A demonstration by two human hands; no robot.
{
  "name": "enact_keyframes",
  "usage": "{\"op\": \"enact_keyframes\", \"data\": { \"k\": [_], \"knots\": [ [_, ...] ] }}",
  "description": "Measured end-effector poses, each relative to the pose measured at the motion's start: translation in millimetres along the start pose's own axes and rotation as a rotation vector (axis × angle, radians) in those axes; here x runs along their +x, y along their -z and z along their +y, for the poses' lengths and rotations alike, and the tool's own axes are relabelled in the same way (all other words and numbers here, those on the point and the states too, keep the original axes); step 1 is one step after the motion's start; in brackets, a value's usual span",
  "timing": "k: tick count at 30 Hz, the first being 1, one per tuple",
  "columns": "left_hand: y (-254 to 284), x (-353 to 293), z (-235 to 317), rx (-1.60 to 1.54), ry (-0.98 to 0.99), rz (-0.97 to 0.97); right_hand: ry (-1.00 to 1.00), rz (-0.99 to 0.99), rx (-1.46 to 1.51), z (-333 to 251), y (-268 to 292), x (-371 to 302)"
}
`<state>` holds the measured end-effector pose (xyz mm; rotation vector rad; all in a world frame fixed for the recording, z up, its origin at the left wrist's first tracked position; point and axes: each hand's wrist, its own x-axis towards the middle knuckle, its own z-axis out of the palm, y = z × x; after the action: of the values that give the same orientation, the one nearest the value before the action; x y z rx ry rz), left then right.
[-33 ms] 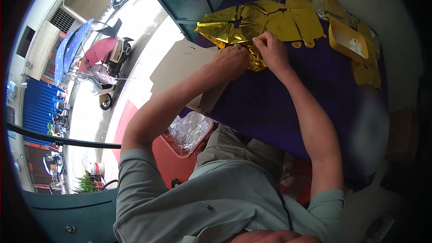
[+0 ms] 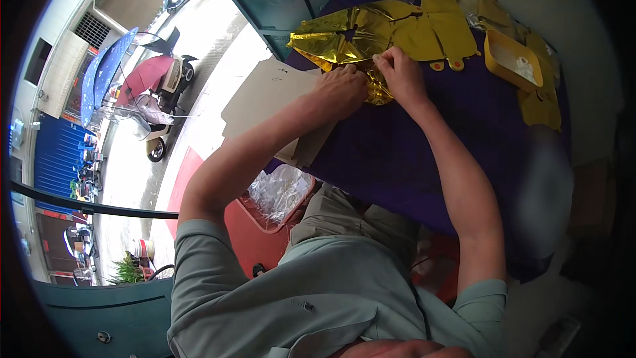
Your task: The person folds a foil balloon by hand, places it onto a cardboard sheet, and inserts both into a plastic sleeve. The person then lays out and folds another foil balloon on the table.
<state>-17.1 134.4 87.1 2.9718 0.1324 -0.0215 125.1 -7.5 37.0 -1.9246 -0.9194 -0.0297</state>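
Observation:
Crumpled, shiny gold foil (image 2: 379, 91) lies between my two hands on the purple tablecloth (image 2: 391, 139). My left hand (image 2: 341, 91) is closed over the foil's left side, knuckles up, its fingertips partly hidden. Just to the right, my right hand (image 2: 403, 78) has thumb and finger pinched together at the foil's upper edge; what is between the tips is too small to make out. Beyond the hands spreads a larger wrinkled piece of gold foil (image 2: 324, 41), beside flat matte gold pieces (image 2: 450, 26) with small red-and-yellow round marks at their lower edge.
Cardboard sheets (image 2: 262, 103) lie left of my left hand. A yellow tray (image 2: 491, 59) with a small clear item stands at the far right, near more gold pieces (image 2: 540, 103). A red basket (image 2: 270, 229) of clear plastic wrap sits below the table. Parked scooters (image 2: 162, 96) stand outside.

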Motion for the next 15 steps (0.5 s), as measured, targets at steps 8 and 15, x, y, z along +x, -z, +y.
{"op": "enact_keyframes", "data": {
  "k": [8, 15],
  "knots": [
    [9, 44, -10, 0.337, 0.089, -0.286, 0.176, -0.076, 0.059, -1, -4, -5],
    [-1, 62, -28, 0.347, 0.266, -0.129, 0.22, 0.146, 0.061, -24, 25, 16]
  ]
}}
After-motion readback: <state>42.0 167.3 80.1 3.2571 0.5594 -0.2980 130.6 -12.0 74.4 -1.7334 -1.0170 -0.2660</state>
